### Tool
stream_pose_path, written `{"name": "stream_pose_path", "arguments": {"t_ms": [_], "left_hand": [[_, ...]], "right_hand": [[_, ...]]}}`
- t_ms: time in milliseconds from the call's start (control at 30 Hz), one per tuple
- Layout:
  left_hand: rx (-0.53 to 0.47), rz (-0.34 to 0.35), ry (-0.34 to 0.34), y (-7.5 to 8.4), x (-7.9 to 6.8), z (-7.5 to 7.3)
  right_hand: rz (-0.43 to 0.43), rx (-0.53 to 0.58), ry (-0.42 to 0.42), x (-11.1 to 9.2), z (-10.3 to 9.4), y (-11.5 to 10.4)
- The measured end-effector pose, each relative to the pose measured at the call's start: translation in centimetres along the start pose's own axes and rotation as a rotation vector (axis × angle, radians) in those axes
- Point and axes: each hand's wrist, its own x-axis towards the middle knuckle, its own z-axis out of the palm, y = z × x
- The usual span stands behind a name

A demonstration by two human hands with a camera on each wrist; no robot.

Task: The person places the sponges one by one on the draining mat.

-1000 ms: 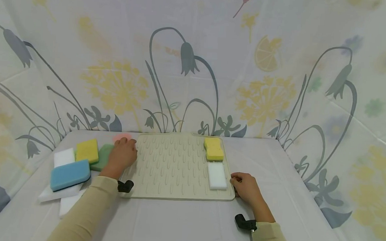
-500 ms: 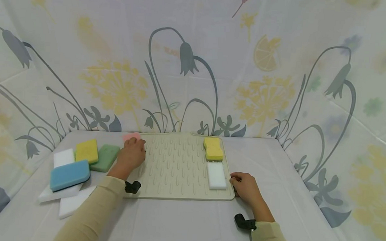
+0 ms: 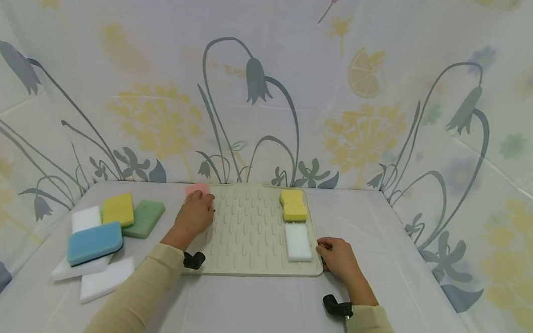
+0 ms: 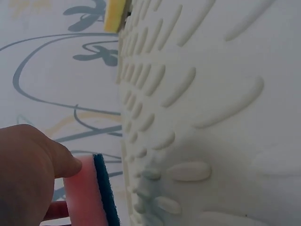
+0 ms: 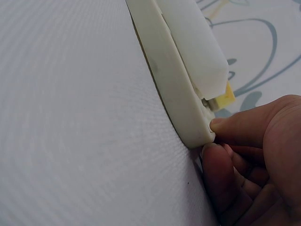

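Over the left part of a cream ridged mat (image 3: 245, 231), my left hand (image 3: 195, 215) pinches a pink sponge (image 4: 84, 193) with a dark blue scouring side. In the left wrist view that scouring side faces the mat, a small gap above the ridges. My right hand (image 3: 337, 258) pinches the mat's right rim between thumb and fingers, as the right wrist view shows close up (image 5: 254, 150). On the mat's right side lie a yellow sponge (image 3: 293, 206) and, in front of it, a white sponge block (image 3: 298, 243).
Left of the mat sits a loose pile: a yellow sponge (image 3: 118, 209), a green sponge (image 3: 144, 219), a blue sponge (image 3: 95, 243) with a dark underside, and several white blocks (image 3: 107, 280). A flower-printed cloth (image 3: 270, 86) rises behind the white-covered table (image 3: 250, 311).
My left hand has moved right over the mat with the pink sponge, uncovering the green sponge and more of a white block. My right hand keeps its place on the rim.
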Motion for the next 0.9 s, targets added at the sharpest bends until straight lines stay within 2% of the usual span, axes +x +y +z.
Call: {"name": "stream_pose_path", "arguments": {"t_ms": [167, 533, 900], "left_hand": [[-0.013, -0.005, -0.028, 0.6, 0.3, 0.6], [-0.026, 0.047, -0.034, 2.2, 0.7, 1.8], [-0.059, 0.055, -0.118, 3.7, 1.1, 2.5]], "right_hand": [[-0.002, 0.011, 0.002, -0.1, 0.0, -0.1], [0.002, 0.01, -0.003, -0.1, 0.0, 0.0], [0.02, 0.035, -0.015, 0.0, 0.0, 0.0]]}}
